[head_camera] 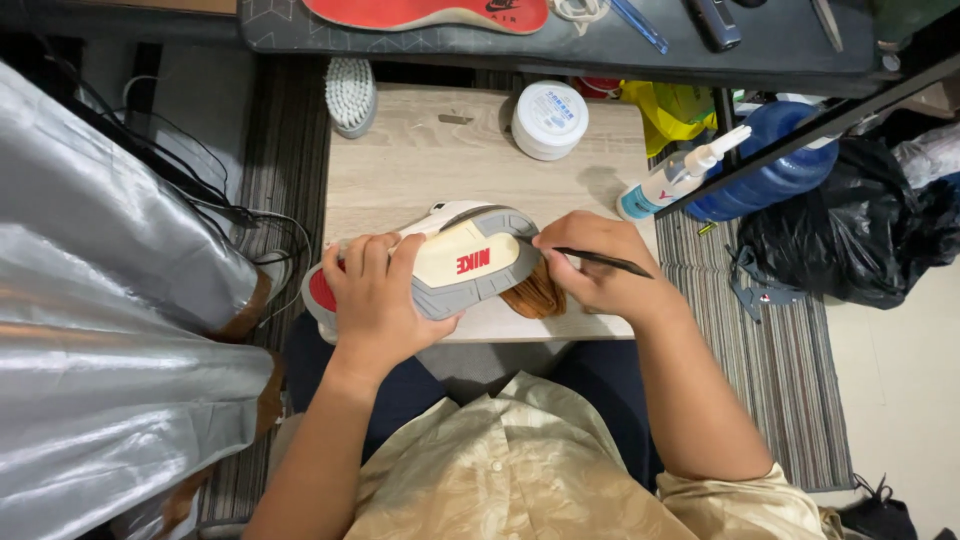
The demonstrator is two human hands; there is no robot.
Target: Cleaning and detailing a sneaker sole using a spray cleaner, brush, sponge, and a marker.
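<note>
The left hand (375, 300) grips a sneaker (455, 262) turned sole-up at the near edge of the small wooden table (400, 160). The right hand (595, 265) pinches a thin black tool (605, 262) against the sole's edge. A white jar (549, 119) stands at the far edge.

A round white tub (549, 119) sat at the far edge of the wooden counter (420, 170), its lid carrying a white label with blue print. Just right of the counter, a white pump bottle (672, 178) leaned over, teal band at its base, its small label too blurred to make out.
</note>
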